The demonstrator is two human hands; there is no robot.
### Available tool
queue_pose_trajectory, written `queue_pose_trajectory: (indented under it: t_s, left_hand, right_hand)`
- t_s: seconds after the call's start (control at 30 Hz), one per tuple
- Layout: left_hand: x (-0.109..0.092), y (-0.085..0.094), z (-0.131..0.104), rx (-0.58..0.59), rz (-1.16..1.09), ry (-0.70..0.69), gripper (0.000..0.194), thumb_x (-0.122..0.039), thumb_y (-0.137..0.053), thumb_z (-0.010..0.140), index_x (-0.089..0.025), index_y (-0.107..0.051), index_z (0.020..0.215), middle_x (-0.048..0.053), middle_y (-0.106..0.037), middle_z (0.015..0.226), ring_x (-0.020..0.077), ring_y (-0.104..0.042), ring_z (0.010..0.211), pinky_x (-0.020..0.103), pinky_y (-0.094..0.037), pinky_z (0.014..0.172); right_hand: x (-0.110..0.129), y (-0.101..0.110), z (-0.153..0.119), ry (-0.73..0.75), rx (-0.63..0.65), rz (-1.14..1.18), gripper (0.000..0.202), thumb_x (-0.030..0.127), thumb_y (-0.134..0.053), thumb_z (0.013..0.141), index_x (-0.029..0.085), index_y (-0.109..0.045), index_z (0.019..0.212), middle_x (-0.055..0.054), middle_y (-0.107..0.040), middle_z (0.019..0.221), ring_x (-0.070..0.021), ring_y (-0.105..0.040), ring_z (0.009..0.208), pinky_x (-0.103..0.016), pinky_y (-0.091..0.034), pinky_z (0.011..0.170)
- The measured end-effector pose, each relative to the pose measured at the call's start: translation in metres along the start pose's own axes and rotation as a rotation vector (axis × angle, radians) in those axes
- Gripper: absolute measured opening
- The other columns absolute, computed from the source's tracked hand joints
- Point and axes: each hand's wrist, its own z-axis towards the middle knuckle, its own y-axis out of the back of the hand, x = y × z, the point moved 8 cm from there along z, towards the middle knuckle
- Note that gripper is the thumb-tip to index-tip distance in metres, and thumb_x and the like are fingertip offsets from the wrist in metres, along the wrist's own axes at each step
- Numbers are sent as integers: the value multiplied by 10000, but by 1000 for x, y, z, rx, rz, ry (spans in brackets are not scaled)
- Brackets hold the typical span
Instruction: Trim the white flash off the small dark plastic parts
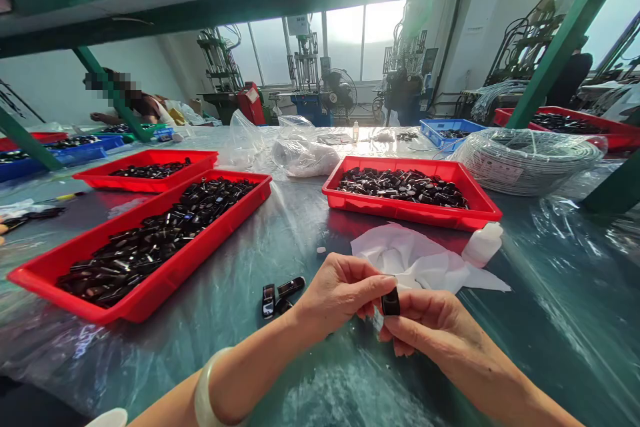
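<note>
We have our left hand (345, 290) and right hand (433, 323) close together over the table (330, 380), both pinching one small black part (390, 301) between thumb and fingers. The part stands roughly upright between our fingertips. Beyond our hands, a crumpled white cloth (425, 257) lies near, with a white bottle (483, 245) at its right end. Past that, a long edge of a red tray (410, 213) full of black parts crosses our way forward. To the left of our left hand, a few loose black parts (269, 300) lie close by; farther left, the raised rim of a long red tray (200, 240) slants away from us. Open tabletop runs between the two trays, and more lies to the right of our right hand.
</note>
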Motion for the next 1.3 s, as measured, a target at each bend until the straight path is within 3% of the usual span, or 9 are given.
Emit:
queue_pose_trajectory:
  t_s: [0.2, 0.3, 0.4, 0.53, 0.67, 0.73, 0.9, 1.03, 1.3]
  left_hand:
    - [3, -7, -2, 106, -7, -49, 219, -320, -671, 692, -104, -665, 660, 17, -557, 638, 88, -496, 537, 211, -361, 500]
    - [1, -6, -3, 88, 24, -69, 204, -301, -675, 687, -98, -693, 678, 30, -558, 718, 92, -501, 577, 214, -380, 519]
    - [2, -4, -2, 57, 20, -23, 226, -319, -685, 672, -93, -681, 674, 30, -578, 647, 92, -499, 559, 200, -391, 508]
    - [9, -4, -1, 80, -68, 55, 238, -331, -671, 687, -94, -665, 701, 40, -628, 627, 92, -553, 515, 193, -438, 506]
    - [17, -6, 0, 128, -144, 118, 246, -335, -663, 700, -91, -667, 733, 70, -673, 708, 104, -609, 519, 177, -459, 484]
    - [19, -6, 0, 131, -166, 133, 259, -345, -664, 700, -89, -666, 741, 75, -678, 716, 104, -617, 519, 167, -464, 475]
    - [20, -6, 0, 115, -203, 153, 309, -396, -638, 725, -88, -650, 715, 78, -677, 702, 105, -628, 520, 149, -470, 458]
    - [20, -7, 0, 113, -211, 161, 347, -425, -610, 748, -82, -650, 718, 82, -674, 693, 107, -633, 518, 146, -477, 456]
    - [21, -7, 0, 120, -212, 154, 323, -403, -609, 758, -84, -656, 735, 75, -669, 719, 109, -640, 530, 146, -483, 462]
  right_hand:
    - [0, 4, -1, 27, -43, 42, 229, 376, -663, 715, 149, -669, 687, -5, -622, 624, -77, -488, 536, -201, -390, 528]
    - [4, 3, -2, 27, -30, -14, 210, 359, -671, 699, 150, -670, 699, -6, -623, 623, -81, -487, 541, -203, -399, 530]
    - [13, 9, -2, 61, -41, -184, 216, 367, -640, 715, 154, -673, 699, -3, -607, 607, -90, -476, 542, -206, -393, 514]
    - [27, 45, -5, 139, -283, -425, 315, 456, -554, 754, 163, -666, 729, -19, -616, 614, -110, -480, 496, -226, -368, 447]
    - [46, 74, -13, 229, -535, -818, 270, 402, -509, 770, 184, -662, 727, -24, -646, 600, -148, -543, 503, -250, -398, 465]
    - [48, 77, -13, 188, -535, -1048, 235, 355, -493, 770, 204, -642, 668, -19, -643, 569, -160, -559, 509, -258, -397, 476]
    - [27, 83, -11, -122, -407, -1464, 217, 317, -547, 705, 215, -530, 514, -45, -644, 616, -192, -563, 548, -262, -319, 457]
    - [14, 80, -9, -153, -324, -1494, 155, 261, -522, 723, 217, -534, 574, -45, -645, 675, -200, -574, 611, -263, -309, 501]
    - [16, 75, -9, -85, -338, -1487, 172, 173, -440, 712, 217, -448, 546, -20, -590, 592, -185, -541, 585, -259, -284, 497]
